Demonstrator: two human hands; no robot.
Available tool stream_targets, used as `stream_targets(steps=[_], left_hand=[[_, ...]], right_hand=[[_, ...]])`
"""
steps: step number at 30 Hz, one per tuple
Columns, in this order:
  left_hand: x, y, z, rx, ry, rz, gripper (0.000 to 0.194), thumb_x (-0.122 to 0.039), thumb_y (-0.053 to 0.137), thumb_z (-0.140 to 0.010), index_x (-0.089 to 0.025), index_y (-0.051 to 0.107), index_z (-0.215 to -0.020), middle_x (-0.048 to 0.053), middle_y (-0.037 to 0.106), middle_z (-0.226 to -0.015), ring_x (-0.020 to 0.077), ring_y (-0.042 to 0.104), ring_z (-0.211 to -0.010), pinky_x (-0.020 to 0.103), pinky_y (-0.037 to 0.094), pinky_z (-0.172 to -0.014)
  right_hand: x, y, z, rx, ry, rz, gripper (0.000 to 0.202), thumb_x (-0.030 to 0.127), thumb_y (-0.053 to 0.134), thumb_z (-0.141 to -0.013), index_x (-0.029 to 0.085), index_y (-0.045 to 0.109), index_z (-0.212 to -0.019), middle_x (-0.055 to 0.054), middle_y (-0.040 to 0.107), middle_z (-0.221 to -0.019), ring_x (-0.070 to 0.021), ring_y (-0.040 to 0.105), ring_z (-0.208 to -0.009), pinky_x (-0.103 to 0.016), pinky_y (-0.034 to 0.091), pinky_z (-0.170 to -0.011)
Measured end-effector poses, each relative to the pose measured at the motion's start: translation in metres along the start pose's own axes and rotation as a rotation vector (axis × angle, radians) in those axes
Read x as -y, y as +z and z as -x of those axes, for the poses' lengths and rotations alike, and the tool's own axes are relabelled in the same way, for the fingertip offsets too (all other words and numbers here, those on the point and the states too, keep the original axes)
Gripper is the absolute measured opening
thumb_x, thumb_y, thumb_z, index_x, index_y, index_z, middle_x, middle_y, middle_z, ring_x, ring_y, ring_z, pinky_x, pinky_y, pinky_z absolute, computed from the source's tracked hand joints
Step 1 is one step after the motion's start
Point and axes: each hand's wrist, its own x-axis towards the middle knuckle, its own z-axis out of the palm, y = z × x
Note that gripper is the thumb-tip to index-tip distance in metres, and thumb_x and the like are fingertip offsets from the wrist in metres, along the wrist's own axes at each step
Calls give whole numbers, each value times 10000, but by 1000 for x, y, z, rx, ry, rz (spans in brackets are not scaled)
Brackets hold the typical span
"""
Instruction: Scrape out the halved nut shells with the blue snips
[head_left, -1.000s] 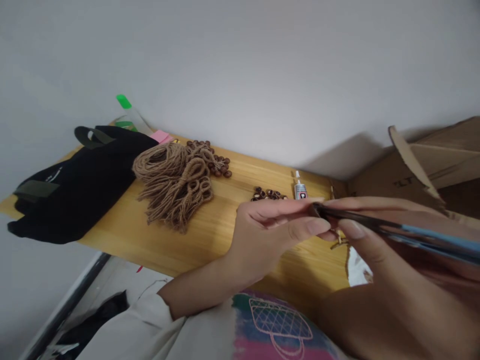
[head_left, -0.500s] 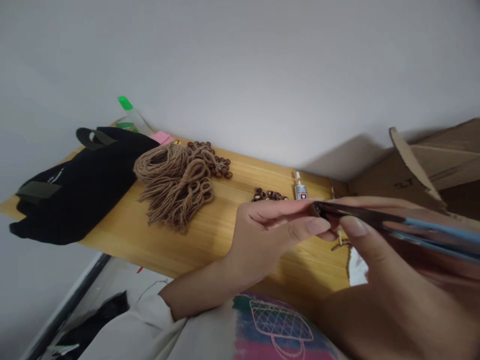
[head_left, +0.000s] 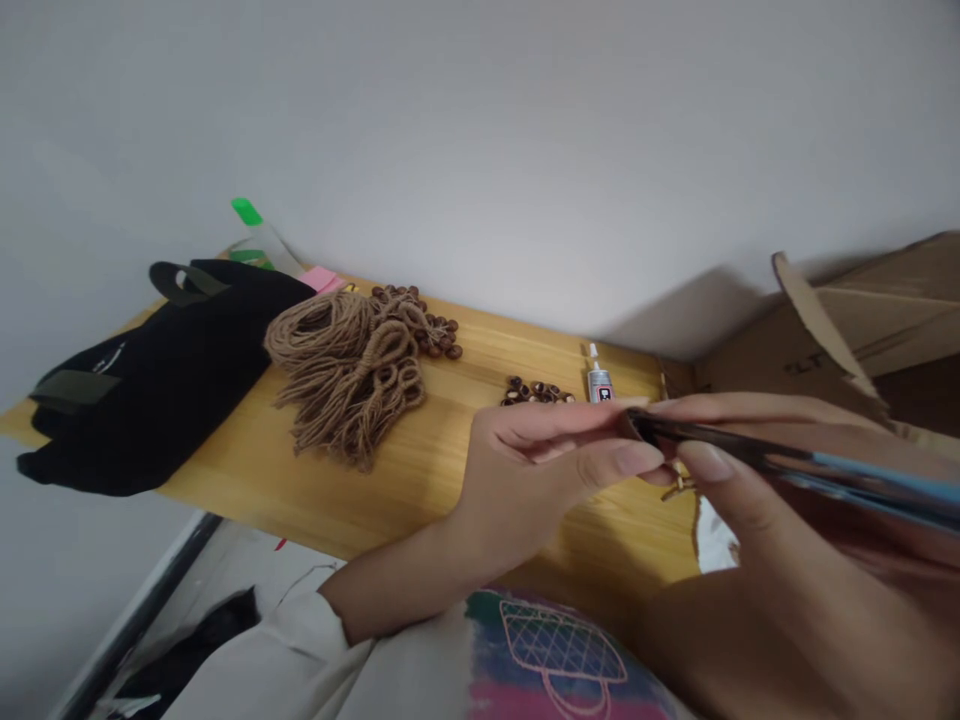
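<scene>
My left hand (head_left: 532, 480) pinches a small brown piece (head_left: 636, 424) between thumb and fingers, just right of the middle. From the right, my right hand (head_left: 795, 520) holds a slim dark tool with blue handles (head_left: 847, 470), whose dark tip meets the brown piece. The tool looks like tweezers or pliers; its exact kind is unclear. Beyond my left hand lie several small dark brown beads (head_left: 536, 392) and a glue tube (head_left: 599, 383) with a white nozzle.
A bundle of brown cord (head_left: 352, 370) with round brown beads (head_left: 442, 338) lies on the wooden table (head_left: 300, 490). At the left is a black bag (head_left: 172, 380); a cardboard box (head_left: 847, 340) stands at the right.
The two sides of the tool have come closer together at the brown piece. My hands have hardly moved, and the view has shifted slightly.
</scene>
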Motion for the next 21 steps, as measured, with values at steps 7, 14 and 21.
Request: stream_targets(steps=[7,14,21], left_hand=[[0,1,1,-17,45,19,109,-238,835,-787,-298,838,-878,2,818,-828,194,777,-744,318,658,-742],[-2,0,2,-15,13,11,126,-307,853,-766,-281,842,-889,26,822,-852,244,781,-760,392,659,-778],[-4,4,0,-61,-37,-9,188,-399,891,-696,-272,836,-822,34,815,-796,257,780,-727,414,667,-755]], right_hand=[[0,-2,-2,6,24,-52,54,241,765,-765,289,763,-789,-2,745,-863,-147,673,-759,-310,633,-770],[1,3,0,-65,85,-63,34,255,755,-764,265,765,-795,-14,736,-828,-132,647,-693,-298,632,-737],[1,1,-1,-50,66,-69,31,238,764,-742,261,765,-763,-5,740,-816,-132,649,-693,-291,642,-731]])
